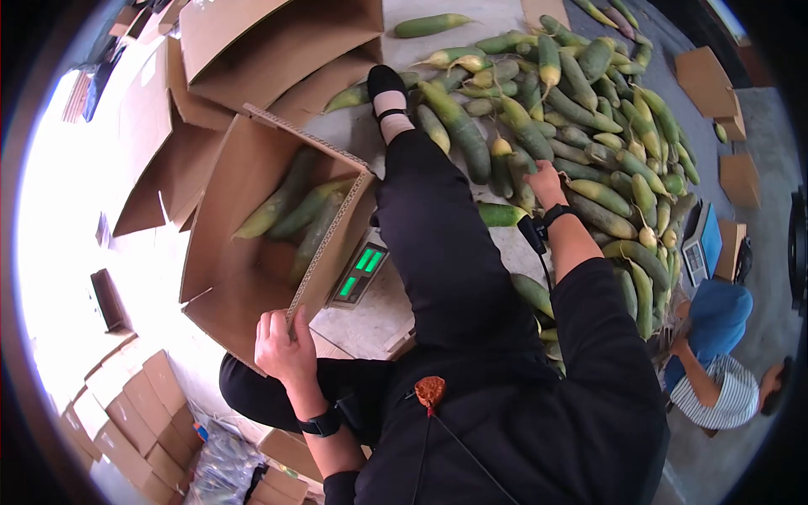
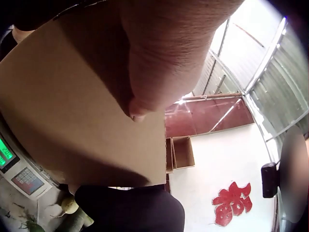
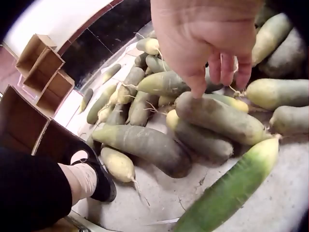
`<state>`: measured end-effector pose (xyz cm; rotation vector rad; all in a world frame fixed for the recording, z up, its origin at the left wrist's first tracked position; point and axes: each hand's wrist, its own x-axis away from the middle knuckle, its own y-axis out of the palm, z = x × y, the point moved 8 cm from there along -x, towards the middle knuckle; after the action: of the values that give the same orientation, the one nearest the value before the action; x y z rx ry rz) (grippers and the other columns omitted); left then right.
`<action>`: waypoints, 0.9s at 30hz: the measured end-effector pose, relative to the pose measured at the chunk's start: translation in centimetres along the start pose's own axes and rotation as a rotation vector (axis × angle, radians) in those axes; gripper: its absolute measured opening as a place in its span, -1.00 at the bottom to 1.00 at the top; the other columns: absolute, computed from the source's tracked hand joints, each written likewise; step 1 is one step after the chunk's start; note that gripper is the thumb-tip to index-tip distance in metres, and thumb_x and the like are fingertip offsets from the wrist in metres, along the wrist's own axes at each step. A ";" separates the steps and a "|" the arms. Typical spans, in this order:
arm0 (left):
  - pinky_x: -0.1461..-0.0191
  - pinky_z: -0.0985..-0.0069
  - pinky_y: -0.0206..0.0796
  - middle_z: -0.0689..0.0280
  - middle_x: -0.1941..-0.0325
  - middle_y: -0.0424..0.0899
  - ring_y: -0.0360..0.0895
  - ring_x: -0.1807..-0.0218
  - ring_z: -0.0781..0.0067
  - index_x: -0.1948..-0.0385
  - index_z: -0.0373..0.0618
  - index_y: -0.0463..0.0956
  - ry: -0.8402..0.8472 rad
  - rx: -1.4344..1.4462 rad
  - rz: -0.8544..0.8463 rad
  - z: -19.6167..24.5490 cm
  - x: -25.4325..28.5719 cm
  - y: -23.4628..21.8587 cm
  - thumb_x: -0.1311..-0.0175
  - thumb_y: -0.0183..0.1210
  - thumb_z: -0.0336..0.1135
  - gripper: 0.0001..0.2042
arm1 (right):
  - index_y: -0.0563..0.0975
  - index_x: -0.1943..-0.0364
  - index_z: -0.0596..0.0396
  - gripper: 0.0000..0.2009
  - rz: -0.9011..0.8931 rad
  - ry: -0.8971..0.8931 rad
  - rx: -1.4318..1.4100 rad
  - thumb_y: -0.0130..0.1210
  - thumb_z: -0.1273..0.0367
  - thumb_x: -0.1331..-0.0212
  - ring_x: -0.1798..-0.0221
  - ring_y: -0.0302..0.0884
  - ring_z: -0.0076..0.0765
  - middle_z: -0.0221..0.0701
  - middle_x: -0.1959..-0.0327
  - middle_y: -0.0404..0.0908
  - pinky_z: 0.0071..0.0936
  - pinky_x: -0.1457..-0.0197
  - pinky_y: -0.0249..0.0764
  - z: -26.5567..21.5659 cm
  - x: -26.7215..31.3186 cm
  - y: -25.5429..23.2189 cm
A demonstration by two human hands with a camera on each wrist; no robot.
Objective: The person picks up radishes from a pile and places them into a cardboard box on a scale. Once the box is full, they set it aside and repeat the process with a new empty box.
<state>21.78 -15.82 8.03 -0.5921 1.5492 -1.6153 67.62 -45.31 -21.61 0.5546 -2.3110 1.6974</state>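
Note:
My left hand [image 1: 286,349] grips the near rim of an open cardboard box [image 1: 202,244]. Its thumb lies against the outer wall in the left wrist view. Several long green radishes [image 1: 311,206] lie inside the box, which stands on a digital scale [image 1: 358,273] with a lit green display. On the right, my right hand [image 1: 545,183] reaches down over a large pile of green radishes [image 1: 581,109]. In the right wrist view its thumb tip is right at the end of one dusky radish [image 3: 217,118], and the other fingers hang loosely beyond it.
My outstretched leg [image 1: 446,244] lies between box and pile. More cardboard boxes [image 1: 278,42] stand at upper left, and others [image 1: 135,412] are stacked at lower left. A person in a striped shirt [image 1: 724,391] sits at the right, near a second scale [image 1: 697,252].

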 end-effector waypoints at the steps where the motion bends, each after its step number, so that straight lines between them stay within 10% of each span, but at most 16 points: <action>1: 0.38 0.34 0.33 0.27 0.47 0.53 0.52 0.39 0.19 0.54 -0.13 0.47 0.010 0.022 0.001 0.2 -0.1 -0.1 -0.01 0.26 -0.26 -0.81 | 0.40 -0.10 0.05 -0.37 0.007 0.048 0.042 0.32 0.24 0.16 -0.13 0.44 -0.07 -0.15 -0.05 0.51 -0.28 -0.17 0.38 0.1 0.0 0.5; 17: 0.40 0.42 0.31 0.33 0.52 0.52 0.50 0.43 0.28 0.61 -0.10 0.48 0.003 0.069 0.034 0.0 -0.8 -0.8 0.04 0.30 -0.27 -0.82 | 0.45 -0.02 -0.14 -0.41 0.052 -0.235 0.304 0.36 0.31 0.27 -0.07 0.33 0.08 -0.23 0.01 0.39 -0.16 -0.10 0.39 -5.1 3.9 2.6; 27: 0.41 0.43 0.31 0.36 0.56 0.48 0.49 0.44 0.32 0.62 -0.06 0.46 0.020 0.067 0.056 -0.2 -0.5 -1.2 0.01 0.28 -0.20 -0.79 | 0.45 0.00 0.07 -0.42 0.249 -0.484 -0.323 0.37 0.41 0.27 -0.07 0.37 0.00 -0.15 0.01 0.38 -0.24 -0.15 0.32 -7.9 6.9 -5.9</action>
<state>21.61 -15.43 9.30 -0.4935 1.5070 -1.6279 63.54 -40.50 -11.38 0.6936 -3.0337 1.3413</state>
